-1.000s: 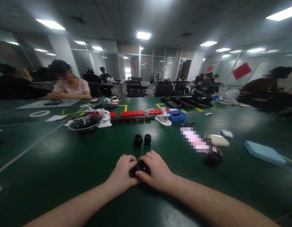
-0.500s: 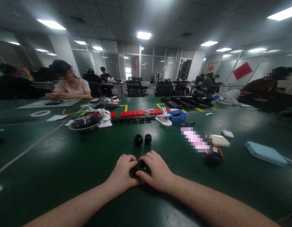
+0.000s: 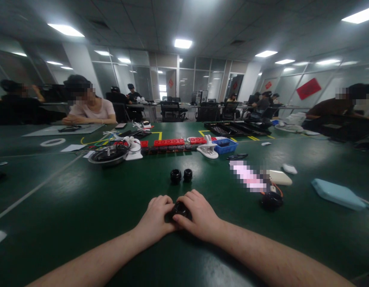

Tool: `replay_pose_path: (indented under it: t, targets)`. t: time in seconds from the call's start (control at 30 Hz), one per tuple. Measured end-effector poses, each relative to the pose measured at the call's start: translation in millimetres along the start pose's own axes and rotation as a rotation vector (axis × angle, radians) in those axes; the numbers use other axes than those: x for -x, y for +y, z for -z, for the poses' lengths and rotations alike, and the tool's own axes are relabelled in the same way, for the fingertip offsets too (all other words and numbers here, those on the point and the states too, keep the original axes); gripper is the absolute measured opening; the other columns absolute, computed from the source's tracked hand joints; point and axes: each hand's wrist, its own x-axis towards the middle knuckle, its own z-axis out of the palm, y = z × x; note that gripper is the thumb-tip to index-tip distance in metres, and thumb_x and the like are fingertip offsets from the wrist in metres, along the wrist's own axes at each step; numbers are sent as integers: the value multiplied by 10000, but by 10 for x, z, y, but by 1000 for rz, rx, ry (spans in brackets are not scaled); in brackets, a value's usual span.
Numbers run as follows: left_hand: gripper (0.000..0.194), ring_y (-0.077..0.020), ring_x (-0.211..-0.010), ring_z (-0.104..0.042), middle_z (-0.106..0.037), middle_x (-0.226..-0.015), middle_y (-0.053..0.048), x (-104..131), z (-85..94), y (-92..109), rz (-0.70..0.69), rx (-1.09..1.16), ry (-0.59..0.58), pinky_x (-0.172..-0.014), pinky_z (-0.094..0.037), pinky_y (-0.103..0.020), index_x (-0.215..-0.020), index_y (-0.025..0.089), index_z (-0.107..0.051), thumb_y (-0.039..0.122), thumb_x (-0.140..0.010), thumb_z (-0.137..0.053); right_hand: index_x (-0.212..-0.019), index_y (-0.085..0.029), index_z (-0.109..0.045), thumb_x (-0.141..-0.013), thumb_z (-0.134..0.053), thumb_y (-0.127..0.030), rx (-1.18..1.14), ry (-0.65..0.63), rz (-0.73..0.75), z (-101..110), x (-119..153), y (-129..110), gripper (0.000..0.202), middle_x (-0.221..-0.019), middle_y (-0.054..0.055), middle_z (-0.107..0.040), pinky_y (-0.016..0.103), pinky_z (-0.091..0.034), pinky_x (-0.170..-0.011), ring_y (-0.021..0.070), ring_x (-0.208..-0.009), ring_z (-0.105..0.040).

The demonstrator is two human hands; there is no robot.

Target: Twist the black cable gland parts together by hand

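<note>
Close in front of me on the green table, a black cable gland (image 3: pixel 181 208) with a round hole in its top sits between my two hands, partly covered by fingers. Wrapped around its left side is my left hand (image 3: pixel 159 215), fingers curled. My right hand (image 3: pixel 197 215) grips its right side, with the thumb across the near face. Just beyond my fingertips stand two more black cable glands, a larger one (image 3: pixel 175 176) on the left and a slightly smaller one (image 3: pixel 187 175) beside it.
Farther back lie a round dark pan of cables (image 3: pixel 108 156), a row of red blocks (image 3: pixel 169 142), a white clip stand (image 3: pixel 207 149) and a blue bin (image 3: pixel 226 147). To the right are a coiled black item (image 3: pixel 271 200) and a light-blue case (image 3: pixel 336 194). Other people sit around.
The view has shifted very slightly. Both hands stay around the same cable gland in almost the same pose, and the two glands beyond them stand unmoved.
</note>
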Motion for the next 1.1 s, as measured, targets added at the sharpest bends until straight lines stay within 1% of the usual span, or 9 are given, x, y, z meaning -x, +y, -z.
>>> replay_pose_path:
  t: [0.13,0.33,0.6,0.8,0.97,1.1]
  targets:
    - [263,-176,-794,-446,-495,-824,4,-13,-10,-4,18,-19,-14,-733,-379,-335,-758,215,-589,461,-673,-557,-922,-159,-544,-754,-549,-338,-16,7,10,-2,0,0,245,-825,43,-514,310,-366,-731,177,-807,-426]
    - [237,-168,-794,-451,-496,-824,6,-28,1,8,9,-4,-33,-744,-372,-327,-767,205,-584,416,-662,-566,-899,-158,-543,-742,-555,-297,-24,15,16,-8,2,-10,210,-816,40,-513,313,-364,-729,176,-798,-426]
    - [323,-166,-786,-447,-499,-829,6,-28,-29,-49,-1,-10,-9,-718,-369,-318,-776,214,-592,515,-669,-546,-918,-162,-543,-755,-548,-324,-20,10,22,-5,3,5,230,-824,42,-515,315,-364,-731,178,-804,-427]
    - [305,-166,-786,-450,-499,-825,8,-29,-33,-40,4,-14,-6,-725,-369,-319,-777,216,-590,501,-680,-539,-933,-179,-557,-752,-554,-351,1,38,8,-3,23,0,250,-853,47,-507,331,-361,-740,190,-831,-423]
    - [305,-169,-783,-454,-500,-826,8,-28,-17,-22,17,-3,-15,-720,-372,-317,-767,218,-592,505,-687,-527,-988,-162,-557,-747,-559,-378,-2,55,5,2,28,9,324,-838,51,-521,331,-370,-740,190,-821,-428]
    - [293,-168,-787,-459,-507,-815,8,-31,-14,-14,1,-5,-8,-735,-369,-319,-751,214,-596,493,-688,-530,-969,-165,-562,-735,-575,-369,-17,49,2,-3,21,13,310,-831,46,-533,327,-369,-742,189,-826,-435]
